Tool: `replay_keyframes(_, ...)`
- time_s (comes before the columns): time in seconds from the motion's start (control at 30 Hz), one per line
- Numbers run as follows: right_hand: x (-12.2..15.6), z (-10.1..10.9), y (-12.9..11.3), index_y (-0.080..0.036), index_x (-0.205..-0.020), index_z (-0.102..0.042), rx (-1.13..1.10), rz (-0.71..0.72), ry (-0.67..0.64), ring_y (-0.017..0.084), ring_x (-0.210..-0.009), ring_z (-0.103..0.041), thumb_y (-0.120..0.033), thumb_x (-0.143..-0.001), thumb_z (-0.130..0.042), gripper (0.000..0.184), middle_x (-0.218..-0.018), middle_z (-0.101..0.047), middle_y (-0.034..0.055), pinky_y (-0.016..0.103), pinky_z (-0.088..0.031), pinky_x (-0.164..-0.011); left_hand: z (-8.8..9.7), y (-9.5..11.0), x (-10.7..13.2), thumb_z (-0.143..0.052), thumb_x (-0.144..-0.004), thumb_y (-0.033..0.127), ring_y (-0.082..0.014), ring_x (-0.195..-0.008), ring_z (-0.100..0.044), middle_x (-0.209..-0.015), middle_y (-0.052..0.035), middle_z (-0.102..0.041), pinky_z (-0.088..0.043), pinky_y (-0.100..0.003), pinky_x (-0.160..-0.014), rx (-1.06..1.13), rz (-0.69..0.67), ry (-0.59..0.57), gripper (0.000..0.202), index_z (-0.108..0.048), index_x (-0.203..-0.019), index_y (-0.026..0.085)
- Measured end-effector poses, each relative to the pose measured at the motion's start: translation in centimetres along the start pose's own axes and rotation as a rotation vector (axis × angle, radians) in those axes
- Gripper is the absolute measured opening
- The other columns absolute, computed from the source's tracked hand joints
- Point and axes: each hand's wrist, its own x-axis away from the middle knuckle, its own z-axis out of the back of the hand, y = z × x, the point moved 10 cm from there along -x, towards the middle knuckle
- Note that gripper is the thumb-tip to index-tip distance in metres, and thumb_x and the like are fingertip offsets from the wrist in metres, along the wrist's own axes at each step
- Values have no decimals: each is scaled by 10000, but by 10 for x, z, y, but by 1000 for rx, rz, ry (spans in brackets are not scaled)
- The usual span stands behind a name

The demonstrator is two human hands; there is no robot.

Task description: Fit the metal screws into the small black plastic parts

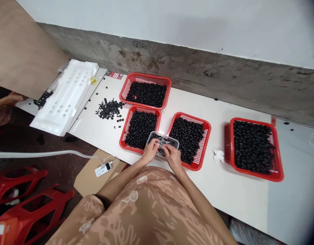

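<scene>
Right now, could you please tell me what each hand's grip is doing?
Left hand: pinched shut on a small part over the clear tub.
Right hand: pinched shut on the same small part.

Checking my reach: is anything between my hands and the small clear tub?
Nothing visible does. The left hand and right hand are at the clear tub, fingers over its near edge. The red baskets sit to either side, not between.

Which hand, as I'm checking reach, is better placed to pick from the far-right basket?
Right hand, probably: it is nearer that basket, with the left hand further off. Both are at the tub.
</scene>
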Motion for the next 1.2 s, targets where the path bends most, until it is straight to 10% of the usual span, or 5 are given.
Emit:
replay_keyframes(0.13, 0, -10, 25, -156, -911, -706, -179, -170, -72, 162, -547, -585, -541, -806, -548, 429, -661, -670, 40, 261, -467, -576, 4, 21, 8, -479, -884, 294, -144, -814, -596, -960, -35, -658, -443, -247, -760, -177, -150, -9, 259, -590, -1099, 201)
replay_keyframes(0.43, 0, -7, 35, -149, -946, -724, -302, -226, -20, 151, -540, -560, -545, -727, -638, 460, -597, -637, 22, 250, -446, -549, -3, 6, 4, -314, -951, 417, -130, -598, -543, -614, 0, -588, -391, -226, -627, -244, 10, -76, 453, -591, -689, 170)
replay_keyframes(0.63, 1, -19, 53, -137, -860, -708, -479, -330, -34, 114, -519, -531, -554, -674, -674, 458, -735, -677, 53, 229, -430, -513, -1, 26, 8, -466, -902, 342, -159, -850, -585, -960, -21, -648, -412, -244, -756, -364, -125, -10, 232, -599, -1051, 222)
replay_keyframes(0.93, 0, -10, 49, -147, -924, -718, -321, -265, 7, 147, -545, -572, -563, -690, -652, 481, -664, -671, 37, 248, -454, -537, -12, 2, 0, -366, -913, 310, -111, -594, -541, -677, 12, -609, -428, -222, -646, -129, 51, -100, 288, -574, -775, 167)
replay_keyframes(1.2, 6, -30, 53, -141, -733, -672, -652, -411, -90, 92, -498, -511, -541, -605, -735, 425, -690, -661, 44, 220, -429, -505, -6, 26, 7, -470, -891, 257, -150, -798, -582, -876, -19, -645, -425, -242, -749, -345, -171, -37, 161, -616, -931, 201)
